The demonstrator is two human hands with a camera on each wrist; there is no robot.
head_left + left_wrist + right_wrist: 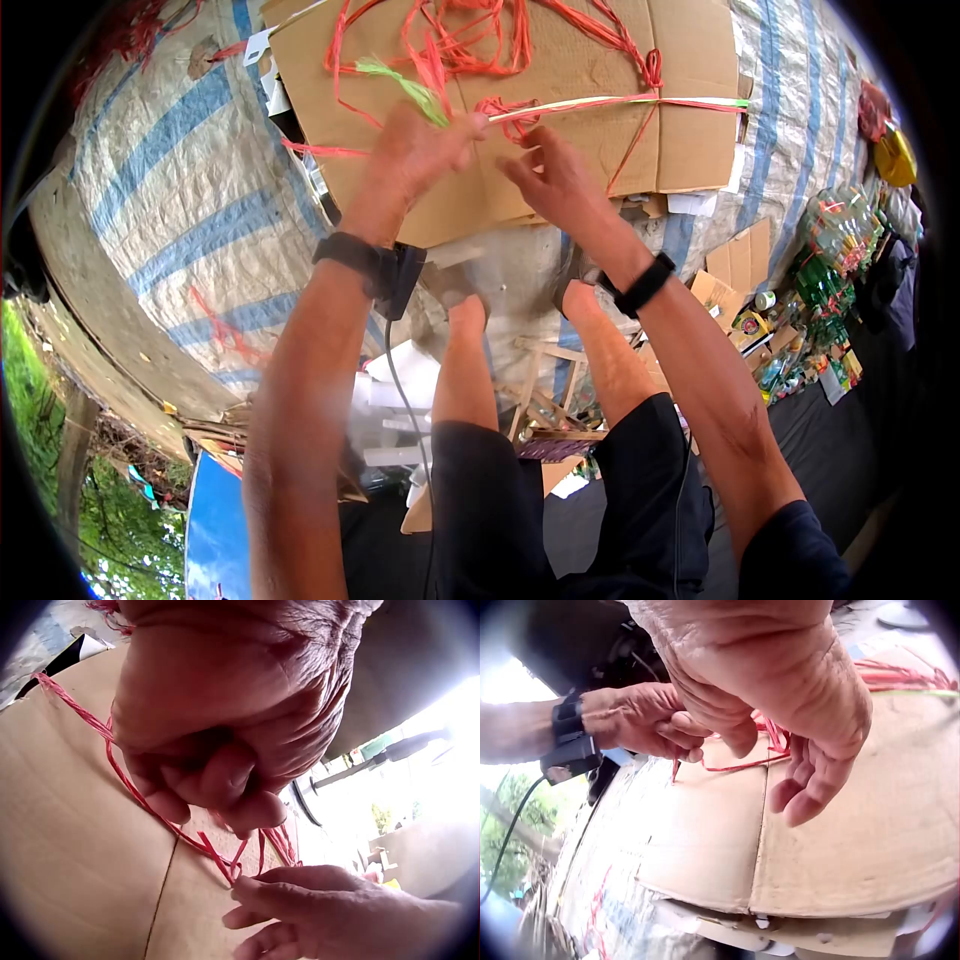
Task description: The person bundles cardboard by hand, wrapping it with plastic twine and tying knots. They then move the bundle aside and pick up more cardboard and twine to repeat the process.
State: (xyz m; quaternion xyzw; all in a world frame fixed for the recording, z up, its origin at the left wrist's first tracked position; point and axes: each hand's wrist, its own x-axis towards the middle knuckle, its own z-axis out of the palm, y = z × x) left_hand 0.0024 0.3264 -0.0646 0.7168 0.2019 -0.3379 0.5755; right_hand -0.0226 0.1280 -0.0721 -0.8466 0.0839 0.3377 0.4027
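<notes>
A bundle of flattened cardboard [590, 60] lies in front of the person. Loose red plastic string [470, 55] tangles over its top, and a pale green-and-white strip [600, 103] crosses to its right edge. With curled fingers, the left hand [415, 150] grips red string over the cardboard; green frayed ends [410, 90] stick up beside it. In the left wrist view, red string [139, 791] passes beneath this hand. The right hand [560, 180] hovers close by, fingers loosely bent and thumb apart, its fingertips right at a small red loop [236, 870] in the left wrist view.
A white-and-blue striped tarp [190, 200] spreads under the bundle. The person's feet stand at the bundle's near edge, by a small wooden stool [545, 400]. Plastic bottles [835, 250] and scraps pile up on the right. A cable [400, 390] hangs from the left wrist.
</notes>
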